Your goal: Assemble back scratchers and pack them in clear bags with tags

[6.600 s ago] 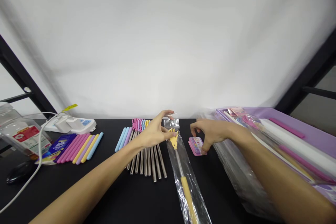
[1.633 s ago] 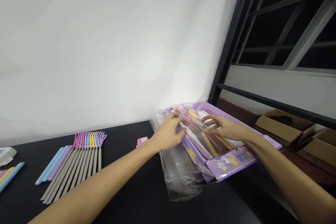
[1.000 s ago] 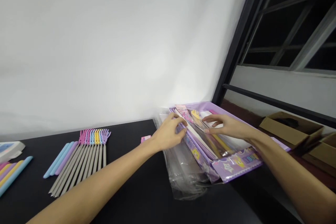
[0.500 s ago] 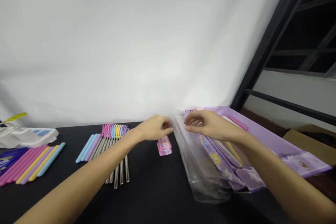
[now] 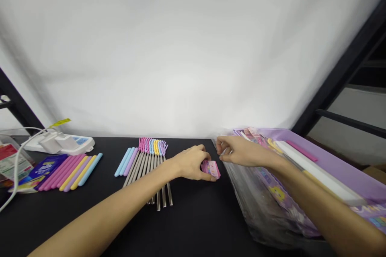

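Observation:
My left hand [image 5: 193, 163] reaches over a small stack of pink printed cards [image 5: 212, 168] on the black table, its thumb along the near edge and its fingers at the far side. Just to the right, my right hand [image 5: 230, 151] is above the top end of a pile of clear plastic bags [image 5: 251, 190]. Its fingers are curled in toward the thumb; whether bag film lies between them is hard to make out. Left of my left hand lies a row of metal-handled sticks [image 5: 147, 164] with pink, blue, yellow and purple tops.
A purple tray [image 5: 331, 160] with coloured and white items stands at the right. Blue and purple tubes [image 5: 126, 162] lie beside the sticks. Farther left are more coloured tubes [image 5: 72, 172], a blue packet [image 5: 45, 170] and a white power strip [image 5: 78, 144] with cables. A pale wall [image 5: 181, 48] rises behind.
My left hand has come down from beside the bags onto the pink cards. My right hand stays over the bags' top end. The view has turned left, showing more at that side.

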Tool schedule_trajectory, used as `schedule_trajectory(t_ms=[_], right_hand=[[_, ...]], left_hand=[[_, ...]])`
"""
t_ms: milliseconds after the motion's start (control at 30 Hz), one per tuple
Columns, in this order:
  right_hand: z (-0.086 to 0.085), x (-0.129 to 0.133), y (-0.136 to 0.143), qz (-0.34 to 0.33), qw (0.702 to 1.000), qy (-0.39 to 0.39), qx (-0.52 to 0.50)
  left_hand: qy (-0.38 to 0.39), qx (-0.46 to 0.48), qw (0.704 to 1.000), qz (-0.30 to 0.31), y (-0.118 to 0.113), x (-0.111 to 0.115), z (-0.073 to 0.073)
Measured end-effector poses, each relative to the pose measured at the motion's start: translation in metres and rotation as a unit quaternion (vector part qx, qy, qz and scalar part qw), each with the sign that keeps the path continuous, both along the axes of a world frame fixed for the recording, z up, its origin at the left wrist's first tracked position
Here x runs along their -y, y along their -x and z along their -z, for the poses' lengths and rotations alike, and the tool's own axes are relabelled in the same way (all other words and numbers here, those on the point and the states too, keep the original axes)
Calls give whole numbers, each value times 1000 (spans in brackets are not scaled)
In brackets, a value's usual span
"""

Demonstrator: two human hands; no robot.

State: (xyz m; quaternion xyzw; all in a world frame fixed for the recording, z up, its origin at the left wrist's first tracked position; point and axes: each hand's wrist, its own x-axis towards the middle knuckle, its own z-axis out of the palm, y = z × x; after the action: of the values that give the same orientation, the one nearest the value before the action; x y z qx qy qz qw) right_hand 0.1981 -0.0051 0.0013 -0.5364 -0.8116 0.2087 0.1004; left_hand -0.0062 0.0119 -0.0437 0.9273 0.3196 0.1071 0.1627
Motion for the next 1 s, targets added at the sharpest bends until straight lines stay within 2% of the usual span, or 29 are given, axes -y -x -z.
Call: schedule_trajectory(t_ms=[67, 167, 267, 333, 467, 633, 833, 933, 1000], right_hand=[[-4, -2, 5, 15, 1000, -21, 8], [-11, -4, 19, 33, 999, -23, 16], [-16, -2, 44, 29, 1000, -2, -4], [-14, -2, 66, 25, 999, 20, -17], [8, -7, 113, 33, 987, 134, -86], [34, -17, 153, 49, 973, 195, -117], [40, -22, 155, 75, 958, 238, -142], [36, -26, 148, 89, 954, 242, -151], [30, -27, 144, 91, 951, 242, -172]], left_hand=[[-7, 17, 1000, 0, 6, 3, -7], [-16, 42, 999, -17, 26, 4, -28], [-5, -9, 999, -47, 57, 1, -50], [5, -58, 995, -75, 79, -3, -59], [14, -122, 983, -134, 119, -13, -60], [-4, -177, 963, -202, 147, -23, -59], [66, -230, 929, -284, 169, -23, -64], [99, -248, 910, -316, 178, -22, -64], [97, -249, 911, -315, 180, -23, -61]])
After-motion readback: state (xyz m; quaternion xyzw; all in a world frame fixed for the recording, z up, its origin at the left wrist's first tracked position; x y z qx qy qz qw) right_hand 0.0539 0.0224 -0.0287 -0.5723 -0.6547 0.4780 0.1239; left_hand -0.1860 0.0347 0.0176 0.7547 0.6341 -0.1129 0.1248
